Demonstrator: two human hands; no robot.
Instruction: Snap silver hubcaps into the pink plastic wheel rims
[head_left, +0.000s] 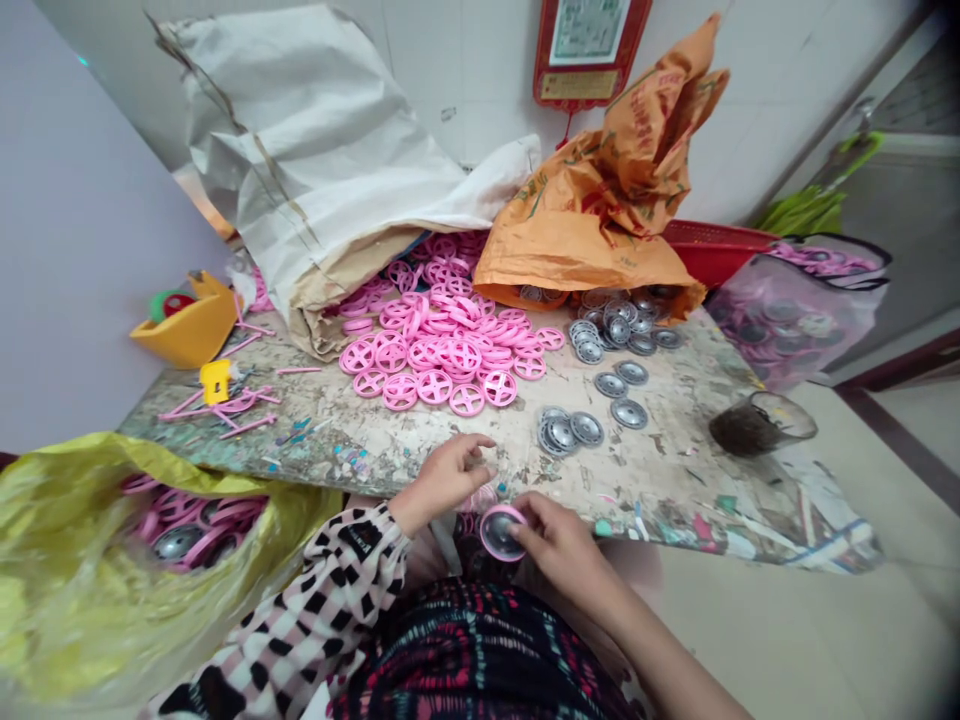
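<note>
Pink-rimmed wheel [496, 533], held in right hand [561, 545]

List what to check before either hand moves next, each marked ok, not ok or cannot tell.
1. Right hand has a secure-looking grip on the pink-rimmed wheel: ok.
2. Parts of that wheel fully seated: cannot tell; the right hand covers some of it.
3. Left hand free: ok, open, nothing visible between its fingers.
4. Pink wheels at hand: ok, heaped beyond the left hand.
5. Grey discs neatly stacked: not ok, scattered and overlapping.
</note>
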